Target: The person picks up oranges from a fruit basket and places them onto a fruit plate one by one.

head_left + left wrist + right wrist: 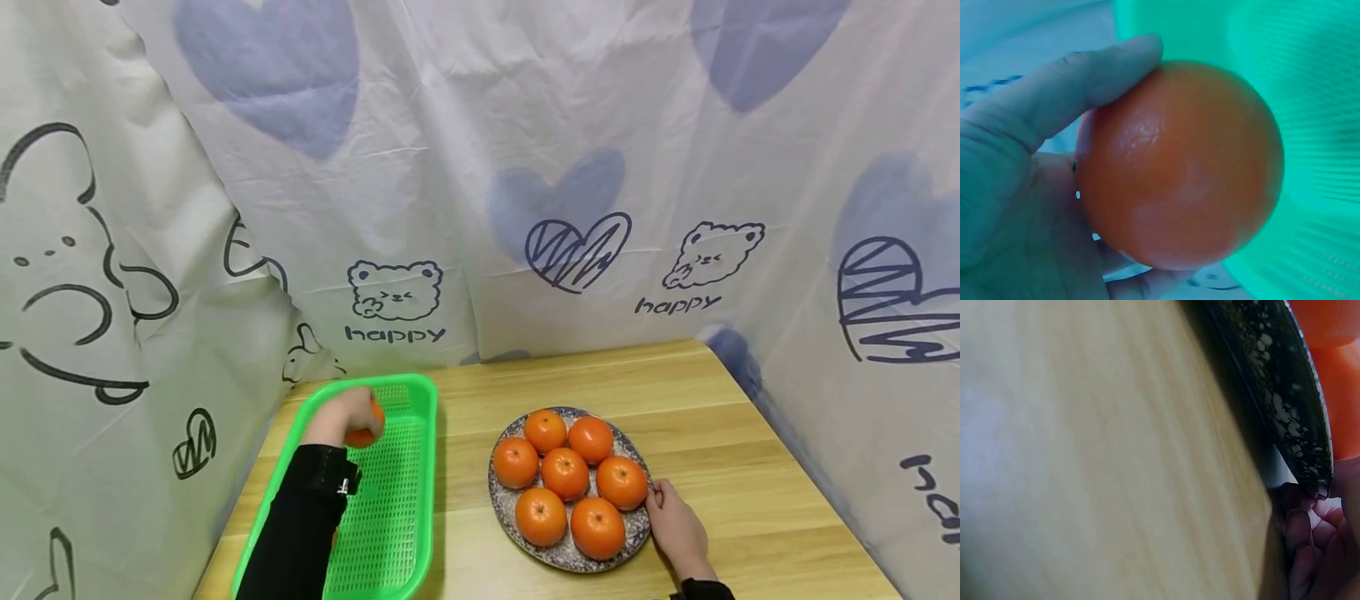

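Note:
My left hand (347, 414) holds an orange (1182, 165) over the far left part of a green plastic basket (382, 500). Thumb and fingers curl round the fruit in the left wrist view. A speckled dark plate (510, 521) carries several more oranges (565, 473), grouped close together. At the plate's right edge, my right hand (678, 527) pinches the rim between thumb and curled fingers; the right wrist view shows the plate's speckled underside (1279, 394) just above those fingers. A small orange patch (334, 537) peeks out beside the left sleeve in the basket, mostly hidden.
The wooden table (465, 433) runs between basket and plate and out to the right. A printed cloth (480, 167) with hearts and bears hangs behind the table and along both sides. The basket's raised rim (429, 467) stands between the left hand and the plate.

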`<state>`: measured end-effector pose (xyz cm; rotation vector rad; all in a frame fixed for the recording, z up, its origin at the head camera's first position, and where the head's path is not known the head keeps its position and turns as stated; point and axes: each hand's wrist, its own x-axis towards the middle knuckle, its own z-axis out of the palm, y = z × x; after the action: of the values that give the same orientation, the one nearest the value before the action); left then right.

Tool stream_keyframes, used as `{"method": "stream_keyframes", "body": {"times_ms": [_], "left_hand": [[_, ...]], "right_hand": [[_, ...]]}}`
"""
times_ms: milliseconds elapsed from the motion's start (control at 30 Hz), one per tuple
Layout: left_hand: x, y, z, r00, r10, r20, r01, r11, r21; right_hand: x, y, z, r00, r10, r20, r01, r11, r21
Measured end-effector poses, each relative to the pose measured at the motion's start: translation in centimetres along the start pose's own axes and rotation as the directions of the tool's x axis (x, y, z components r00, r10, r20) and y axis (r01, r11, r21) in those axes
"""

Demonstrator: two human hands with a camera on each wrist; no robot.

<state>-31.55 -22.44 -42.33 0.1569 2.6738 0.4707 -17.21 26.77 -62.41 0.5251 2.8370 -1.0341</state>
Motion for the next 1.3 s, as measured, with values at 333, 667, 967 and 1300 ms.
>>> {"method": "stream_keyframes", "body": {"times_ms": [333,667,967,1300], "left_hand": [[-3.1,8.1,0.5,0.935,0.126,-0.332,-0.065,0.98,0.19],[-3.9,15.2,5.4,0.818,0.369,-0.44,-0.345,0.929,0.137],[-2.8,18.3,10.1,0.784,0.517,-0.342,-0.47,0.856,0.216],[-0.2,19.0,14.0,0.824,0.531,-0.196,-0.477,0.838,0.265]], "right_hand": [[0.1,-0.1,0.0,1.0,0.004,0.01,-0.004,1.0,-0.002],[0.1,-0.2,-0.2,1.0,-0.007,0.008,0.007,1.0,-0.002],[0.1,-0.3,-0.2,1.0,-0.009,-0.002,0.009,1.0,-0.005],[0.0,-0.2,-0.1,1.0,-0.001,0.007,0.001,1.0,-0.004]]}}
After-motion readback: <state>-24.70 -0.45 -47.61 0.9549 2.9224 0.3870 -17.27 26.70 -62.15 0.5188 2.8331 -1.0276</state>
